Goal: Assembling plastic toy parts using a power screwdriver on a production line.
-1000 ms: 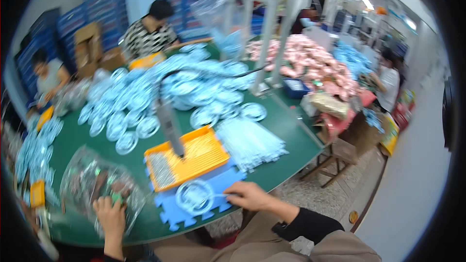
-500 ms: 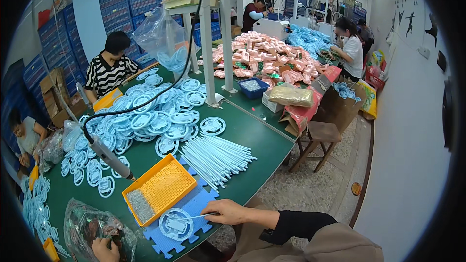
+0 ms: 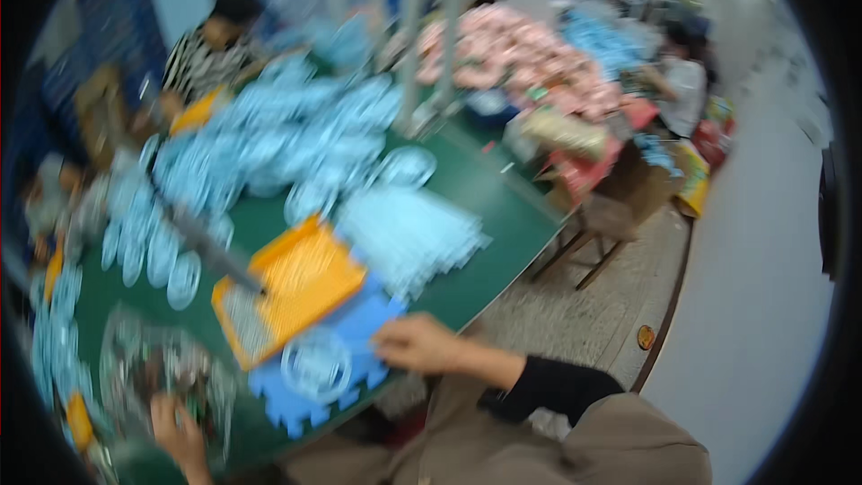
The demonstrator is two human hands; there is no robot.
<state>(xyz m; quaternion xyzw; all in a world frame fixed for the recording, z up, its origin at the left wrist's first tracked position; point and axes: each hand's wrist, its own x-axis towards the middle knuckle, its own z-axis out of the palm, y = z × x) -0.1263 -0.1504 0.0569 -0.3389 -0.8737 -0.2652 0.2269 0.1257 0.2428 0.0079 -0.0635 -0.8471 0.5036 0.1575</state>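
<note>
My right hand (image 3: 415,343) is closed, fingers curled, at the right edge of the blue foam mat (image 3: 373,309). Blur hides whatever may be between its fingers. Left of it on the mat lies a round light-blue plastic piece (image 3: 316,365), apart from the hand. My left hand (image 3: 177,431) is at the near side of a clear plastic bag (image 3: 211,395) with dark brown and green bits inside. Motion smears its fingers, so its grip does not show. A yellow perforated tray (image 3: 314,262) rests partly on the mat, small silvery parts (image 3: 247,323) gathered at its left end.
A grey hanging screwdriver (image 3: 211,251) dangles over the tray. Light-blue rods (image 3: 404,229) lie fanned out beyond the mat, and a heap of light-blue round pieces (image 3: 287,139) spreads across the green table (image 3: 489,274). Pink pieces (image 3: 530,58) are piled farther back. Co-workers sit around; a wooden stool (image 3: 611,224) stands right.
The view has shifted and blurred. The thin rod between my right fingers, reaching over the round piece, no longer shows. My left hand stays at the bag, with more of its wrist in view.
</note>
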